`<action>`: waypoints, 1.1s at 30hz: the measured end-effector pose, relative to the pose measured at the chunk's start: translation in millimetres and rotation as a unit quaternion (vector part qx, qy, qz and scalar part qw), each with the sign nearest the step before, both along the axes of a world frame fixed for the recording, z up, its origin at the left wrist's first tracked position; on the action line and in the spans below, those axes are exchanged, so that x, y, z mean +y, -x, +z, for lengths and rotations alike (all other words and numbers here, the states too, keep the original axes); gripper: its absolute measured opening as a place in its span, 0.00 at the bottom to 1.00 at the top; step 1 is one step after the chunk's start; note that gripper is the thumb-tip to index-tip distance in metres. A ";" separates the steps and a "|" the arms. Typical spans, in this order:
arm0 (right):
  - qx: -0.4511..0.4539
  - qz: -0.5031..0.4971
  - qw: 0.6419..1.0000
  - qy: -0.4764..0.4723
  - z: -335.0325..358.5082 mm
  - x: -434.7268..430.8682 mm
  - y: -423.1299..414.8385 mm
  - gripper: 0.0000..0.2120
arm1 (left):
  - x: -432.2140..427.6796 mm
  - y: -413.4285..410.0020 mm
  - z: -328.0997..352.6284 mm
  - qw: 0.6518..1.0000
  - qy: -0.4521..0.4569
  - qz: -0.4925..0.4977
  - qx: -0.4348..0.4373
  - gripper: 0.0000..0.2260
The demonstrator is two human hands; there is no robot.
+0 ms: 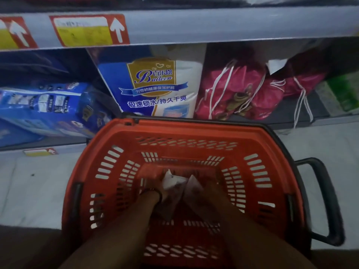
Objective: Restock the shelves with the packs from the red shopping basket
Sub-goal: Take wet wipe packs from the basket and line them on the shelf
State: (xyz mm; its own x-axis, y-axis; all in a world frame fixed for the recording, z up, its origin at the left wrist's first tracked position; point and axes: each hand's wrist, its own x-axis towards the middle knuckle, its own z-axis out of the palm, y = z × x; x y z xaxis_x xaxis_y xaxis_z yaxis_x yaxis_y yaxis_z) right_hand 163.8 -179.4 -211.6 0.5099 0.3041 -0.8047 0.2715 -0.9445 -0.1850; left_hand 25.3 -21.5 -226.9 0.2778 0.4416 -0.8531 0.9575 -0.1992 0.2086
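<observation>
Packs (173, 180) in 2 hands (154, 192), low in basket (194, 126)

I read the basket (194, 125) as dull moulded red plastic, with a black plastic handle (328, 200). The blue pack (48, 105) wears glossy film; the pink bags (233, 90) look like crinkly plastic with white cord.

"Baileen 百乐恩" sat there on the blue-and-white pack (155, 86), "极速锁水/持久干爽" below it; the red label (89, 30) on the shelf rail (213, 24) showed a white up-arrow, its writing unreadable.
</observation>
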 end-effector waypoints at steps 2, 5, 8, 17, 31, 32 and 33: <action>-0.003 -0.001 1.000 -0.006 1.6 2.6 -0.6 0.35 | 0.5 0.4 -2.1 1.000 0.025 0.005 0.000 0.44; 0.039 -0.032 0.998 -0.037 11.4 2.1 5.4 0.27 | 1.8 2.3 -1.6 1.000 0.000 -0.002 -0.018 0.45; 0.009 -0.015 0.998 -0.053 -9.9 1.5 -5.5 0.27 | 12.0 5.9 -14.2 0.995 0.012 0.035 -0.091 0.39; 0.060 -0.010 0.993 -0.097 150.4 42.9 -18.5 0.36 | 40.5 14.6 158.3 0.983 0.043 0.018 -0.178 0.25; 0.240 -0.325 0.802 -0.440 318.5 0.3 -13.5 0.11 | 3.5 15.6 375.7 0.824 0.250 0.274 -0.429 0.14; 0.233 -0.336 0.793 -0.452 324.7 2.5 -13.0 0.11 | 2.1 14.7 380.9 0.805 0.259 0.299 -0.442 0.16; 0.229 -0.340 0.784 -0.467 328.8 5.0 -15.2 0.11 | 3.9 13.5 382.7 0.785 0.263 0.320 -0.461 0.18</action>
State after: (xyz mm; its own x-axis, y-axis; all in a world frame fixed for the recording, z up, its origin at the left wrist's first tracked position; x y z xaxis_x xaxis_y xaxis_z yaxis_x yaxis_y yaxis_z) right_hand 179.0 -174.4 117.3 0.5322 0.6527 -0.5391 -0.5325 -0.2370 -0.8126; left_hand 11.8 -17.6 155.8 0.7492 0.3959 -0.5310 0.2205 0.6069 0.7636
